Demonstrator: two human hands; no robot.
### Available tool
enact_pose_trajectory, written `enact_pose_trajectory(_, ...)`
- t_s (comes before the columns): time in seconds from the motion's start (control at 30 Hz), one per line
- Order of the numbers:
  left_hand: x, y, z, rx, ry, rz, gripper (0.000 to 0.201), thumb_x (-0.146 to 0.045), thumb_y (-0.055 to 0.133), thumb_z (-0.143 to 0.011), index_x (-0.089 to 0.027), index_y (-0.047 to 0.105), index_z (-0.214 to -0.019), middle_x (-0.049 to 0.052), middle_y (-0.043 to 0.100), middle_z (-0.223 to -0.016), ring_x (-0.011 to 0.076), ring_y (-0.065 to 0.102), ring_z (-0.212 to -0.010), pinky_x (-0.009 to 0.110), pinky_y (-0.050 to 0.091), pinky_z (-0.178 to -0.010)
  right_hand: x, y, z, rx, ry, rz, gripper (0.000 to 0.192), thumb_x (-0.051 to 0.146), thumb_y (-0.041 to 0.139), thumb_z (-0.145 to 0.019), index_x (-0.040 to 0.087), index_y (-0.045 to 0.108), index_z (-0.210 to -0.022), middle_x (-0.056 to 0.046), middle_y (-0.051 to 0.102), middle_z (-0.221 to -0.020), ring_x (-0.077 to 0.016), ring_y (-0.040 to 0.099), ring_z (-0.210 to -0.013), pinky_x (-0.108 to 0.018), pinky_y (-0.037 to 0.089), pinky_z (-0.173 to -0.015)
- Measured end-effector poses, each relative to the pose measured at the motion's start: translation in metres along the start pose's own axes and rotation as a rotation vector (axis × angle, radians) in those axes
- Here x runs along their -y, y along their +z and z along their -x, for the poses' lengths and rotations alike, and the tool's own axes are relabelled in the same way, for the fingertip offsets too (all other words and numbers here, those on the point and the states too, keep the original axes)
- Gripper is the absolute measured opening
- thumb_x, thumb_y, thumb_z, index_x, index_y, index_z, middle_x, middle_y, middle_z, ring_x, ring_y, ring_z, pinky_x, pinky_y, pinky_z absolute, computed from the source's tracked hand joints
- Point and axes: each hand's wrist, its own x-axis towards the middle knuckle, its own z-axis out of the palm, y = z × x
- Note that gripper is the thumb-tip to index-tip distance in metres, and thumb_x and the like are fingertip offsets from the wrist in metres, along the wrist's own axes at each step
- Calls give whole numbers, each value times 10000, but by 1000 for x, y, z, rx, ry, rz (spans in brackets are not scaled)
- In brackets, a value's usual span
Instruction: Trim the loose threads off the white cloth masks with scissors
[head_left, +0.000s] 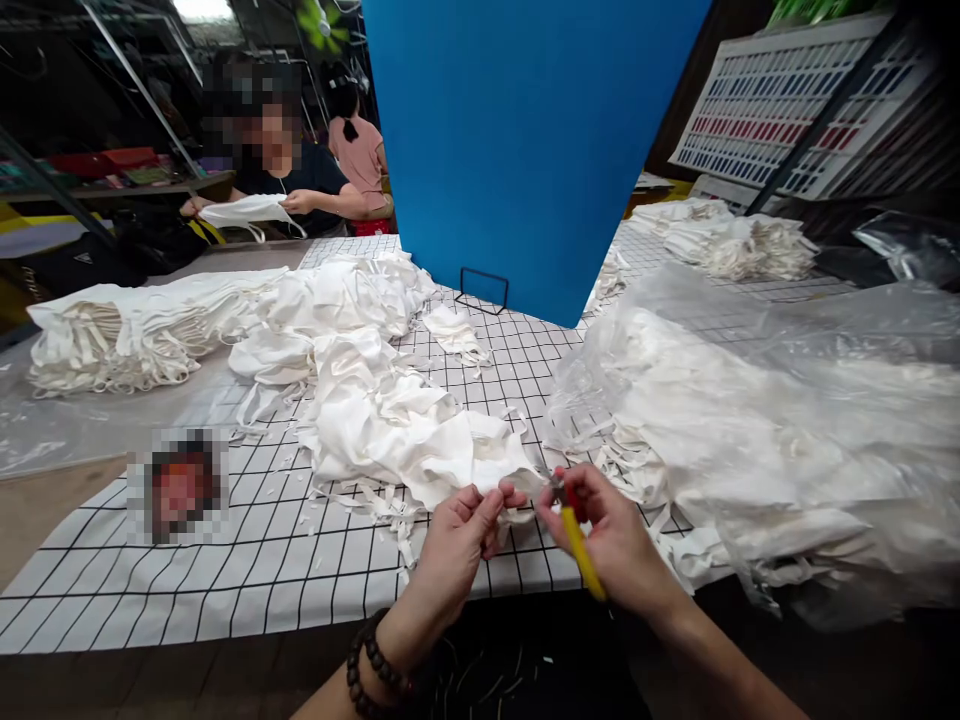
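Observation:
My left hand (459,545) pinches the near edge of a white fabric piece (420,440) that trails back into a loose heap on the gridded table cover (247,560). My right hand (611,540) grips a small yellow-handled thread cutter (581,545), whose tip sits right at the fabric edge between both hands. A beaded bracelet is on my left wrist. Cut white scraps lie around the hands.
A stack of folded white pieces (127,335) lies at far left. Clear plastic bags of white fabric (772,420) fill the right. A blue board (525,140) stands behind. Another person (292,170) across the table handles white cloth; more stacks (742,245) lie far right.

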Motion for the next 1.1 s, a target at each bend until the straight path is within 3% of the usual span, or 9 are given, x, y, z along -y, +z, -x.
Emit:
enact_pose_trajectory(0.07, -4, -4, 9, 8, 36, -89, 334, -412, 703, -805, -110, 675, -944, 58, 689, -859, 14, 331, -460, 187, 285, -469, -3, -3, -10, -26, -12, -115, 263, 241, 680, -802, 266, 468, -955, -29, 643, -1028, -150, 577, -766, -279, 478, -671)
enact_pose_trajectory(0.13, -8, -7, 17, 34, 44, -154, 324, -412, 684, -821, -112, 674, -941, 79, 700, -916, 28, 364, -485, 197, 322, -502, -3, 1, -21, 65, -28, -169, 285, 265, 700, -803, 268, 463, -960, -33, 637, -1069, -137, 571, -739, -282, 479, -669)
enact_pose_trajectory(0.27, -12, -10, 25, 67, 57, -189, 323, -430, 675, -821, -109, 676, -861, 64, 689, -797, 57, 385, -503, 205, 335, -501, -2, 23, -33, 241, -76, -219, 328, 277, 755, -749, 260, 474, -918, -14, 636, -958, -136, 579, -698, -263, 471, -604)
enact_pose_trajectory(0.43, -5, -18, 23, 21, 70, -273, 347, -463, 635, -842, -123, 687, -886, 63, 669, -727, 90, 433, -519, 221, 364, -512, -4, 35, -37, 43, -135, -202, 257, 288, 700, -794, 254, 481, -925, -24, 637, -916, -158, 598, -744, -269, 468, -620)
enact_pose_trajectory(0.67, -5, -18, 23, -218, 555, -633, 233, -370, 615, -872, -181, 701, -766, 122, 491, -1297, 226, 566, -1007, 319, 452, -857, -3, 42, -31, 23, -54, -212, 368, 331, 796, -699, 261, 488, -887, -9, 630, -868, -153, 577, -688, -273, 480, -620)
enact_pose_trajectory(0.73, -4, -17, 22, -139, 528, -580, 235, -367, 582, -895, -186, 695, -795, 122, 531, -1287, 201, 588, -902, 306, 468, -782, -2, 43, -29, 93, 5, -284, 372, 337, 801, -695, 259, 483, -870, -6, 637, -869, -151, 588, -706, -269, 486, -633)
enact_pose_trajectory(0.8, -2, -18, 20, -46, 454, -496, 242, -376, 541, -921, -188, 689, -883, 107, 640, -1078, 145, 557, -681, 271, 449, -633, 0, 38, -28, 167, 39, -312, 363, 336, 792, -708, 254, 473, -861, -8, 643, -899, -149, 597, -732, -264, 484, -639)
enact_pose_trajectory(0.9, 1, -21, 17, -9, 414, -451, 242, -369, 523, -937, -176, 671, -941, 44, 638, -781, 120, 524, -577, 261, 429, -610, 4, 17, -25, 155, 35, -169, 328, 332, 754, -745, 252, 462, -872, -10, 632, -931, -156, 589, -767, -272, 479, -655)
enact_pose_trajectory(1.1, -4, -24, 17, 2, 471, -583, 210, -317, 521, -940, -187, 624, -813, 14, 551, -784, 121, 558, -608, 258, 440, -629, 22, -25, -11, 240, -12, 501, 335, 382, 768, -677, 254, 506, -841, 41, 559, -666, -146, 491, -570, -265, 373, -521)
